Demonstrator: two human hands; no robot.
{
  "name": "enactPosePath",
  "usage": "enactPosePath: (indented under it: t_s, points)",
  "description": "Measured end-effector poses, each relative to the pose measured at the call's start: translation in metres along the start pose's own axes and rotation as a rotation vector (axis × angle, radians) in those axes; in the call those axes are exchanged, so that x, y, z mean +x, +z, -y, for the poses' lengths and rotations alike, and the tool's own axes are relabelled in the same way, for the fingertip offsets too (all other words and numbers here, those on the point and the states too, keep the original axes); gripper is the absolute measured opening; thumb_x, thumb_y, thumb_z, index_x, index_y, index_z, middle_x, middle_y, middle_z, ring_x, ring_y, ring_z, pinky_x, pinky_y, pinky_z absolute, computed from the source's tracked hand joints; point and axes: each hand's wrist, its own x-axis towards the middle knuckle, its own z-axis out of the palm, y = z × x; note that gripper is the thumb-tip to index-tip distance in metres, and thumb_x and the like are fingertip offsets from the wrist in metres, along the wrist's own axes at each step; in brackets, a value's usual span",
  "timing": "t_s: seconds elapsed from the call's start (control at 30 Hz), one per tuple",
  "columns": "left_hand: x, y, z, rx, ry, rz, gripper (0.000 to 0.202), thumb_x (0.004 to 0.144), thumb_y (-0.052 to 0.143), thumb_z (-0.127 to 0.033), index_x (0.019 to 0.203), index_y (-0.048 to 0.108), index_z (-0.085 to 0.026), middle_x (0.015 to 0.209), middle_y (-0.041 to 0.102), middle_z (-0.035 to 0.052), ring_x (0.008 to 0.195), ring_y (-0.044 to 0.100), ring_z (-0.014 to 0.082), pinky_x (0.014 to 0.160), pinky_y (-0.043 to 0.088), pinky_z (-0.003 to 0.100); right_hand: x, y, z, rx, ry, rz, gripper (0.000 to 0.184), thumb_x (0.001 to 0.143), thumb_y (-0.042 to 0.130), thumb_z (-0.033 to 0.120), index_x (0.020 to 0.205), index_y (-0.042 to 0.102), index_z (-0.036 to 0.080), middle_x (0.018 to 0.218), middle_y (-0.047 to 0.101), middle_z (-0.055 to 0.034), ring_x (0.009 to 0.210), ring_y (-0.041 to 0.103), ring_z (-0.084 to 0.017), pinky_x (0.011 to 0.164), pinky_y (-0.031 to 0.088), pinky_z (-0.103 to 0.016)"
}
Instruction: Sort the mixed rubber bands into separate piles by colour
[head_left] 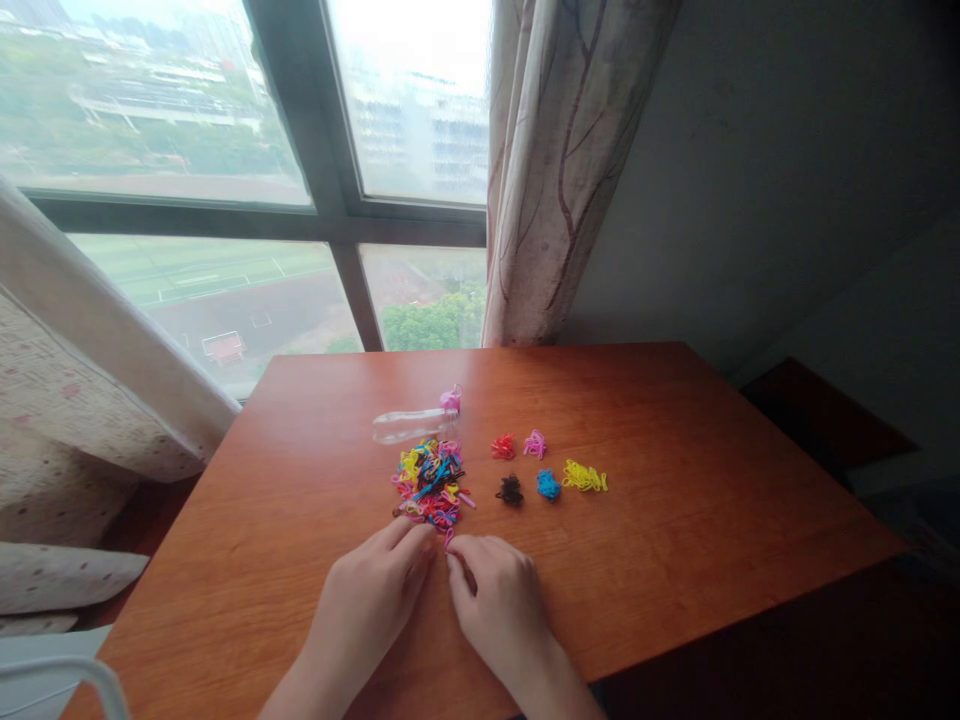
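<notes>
— What do we have at the far left?

— A spotted cushion (67,400) against the window (225,150), beside the wooden table (675,560).

— And our nearer hand?

— Our left hand (375,590) lies on the table with its fingers curled in, the tips at the near edge of the mixed heap of rubber bands (431,482). Whether it grips anything we cannot tell.

— What lies behind the heap?

— A clear bottle (409,424) lying on its side, its pink cap (451,399) pointing right, just beyond the heap.

— And between our hands?

— One pink band (448,540), standing up just in front of the heap. Our right hand (499,600) has it pinched between thumb and forefinger, its other fingers folded down on the wood.

— Further right?

— Five small sorted heaps (each of one colour), all apart from the mixed one. In the back row sit the red heap (503,447) and the pink heap (534,444); in the front row we see the dark heap (510,490), the blue heap (548,485) and the yellow heap (584,478), which spreads widest.

— And behind them?

— A patterned curtain (562,170) hangs down to the table's far edge.
</notes>
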Motion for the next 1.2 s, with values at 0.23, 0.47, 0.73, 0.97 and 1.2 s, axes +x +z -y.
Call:
enactPosePath:
  t_s: [0.23,0.47,0.73,0.97,1.2]
  points:
    - [0.006,-0.001,-0.003,0.08,0.036,-0.014,0.017,0.096,0.047,-0.024,0.1,0.063,-0.027,0.096,0.07,0.0008,0.081,0.069,0.019,0.062,0.044,0.026,0.0,-0.001,0.001,-0.013,0.003,0.012,0.016,0.087,0.051,0.01,0.085,0.061,0.023,0.077,0.068,0.0006,0.072,0.062,-0.016,0.065,0.035,-0.025]
    - [0.013,-0.003,-0.005,0.12,0.011,-0.037,0.014,0.095,0.05,-0.023,0.092,0.063,-0.026,0.091,0.069,-0.0007,0.077,0.068,0.0173,0.059,0.041,0.024,0.001,-0.001,0.0,-0.018,0.002,0.011,0.016,0.087,0.051,0.01,0.085,0.061,0.023,0.077,0.067,0.0008,0.071,0.061,-0.015,0.064,0.034,-0.025]
    - [0.008,-0.005,0.0,0.14,-0.016,-0.12,0.017,0.095,0.048,-0.023,0.096,0.064,-0.025,0.092,0.071,-0.0004,0.077,0.068,0.0147,0.059,0.04,0.022,0.001,-0.003,0.002,-0.015,0.013,0.017,0.017,0.087,0.052,0.01,0.088,0.063,0.023,0.078,0.068,0.0007,0.073,0.062,-0.015,0.066,0.036,-0.024]
    - [0.006,-0.006,0.003,0.085,0.022,-0.127,0.021,0.095,0.045,-0.024,0.097,0.066,-0.026,0.098,0.072,0.0004,0.08,0.07,0.0158,0.062,0.045,0.022,0.001,-0.002,0.001,0.006,0.021,0.025,0.018,0.087,0.051,0.01,0.09,0.063,0.023,0.08,0.069,-0.0001,0.075,0.063,-0.016,0.067,0.036,-0.024]
    - [0.007,-0.007,0.006,0.038,0.027,-0.163,0.023,0.092,0.045,-0.022,0.101,0.066,-0.026,0.1,0.073,0.0007,0.081,0.071,0.0175,0.062,0.049,0.023,0.0,-0.002,0.001,0.005,0.02,0.027,0.017,0.087,0.052,0.01,0.089,0.062,0.023,0.079,0.068,0.0008,0.073,0.062,-0.015,0.066,0.035,-0.024]
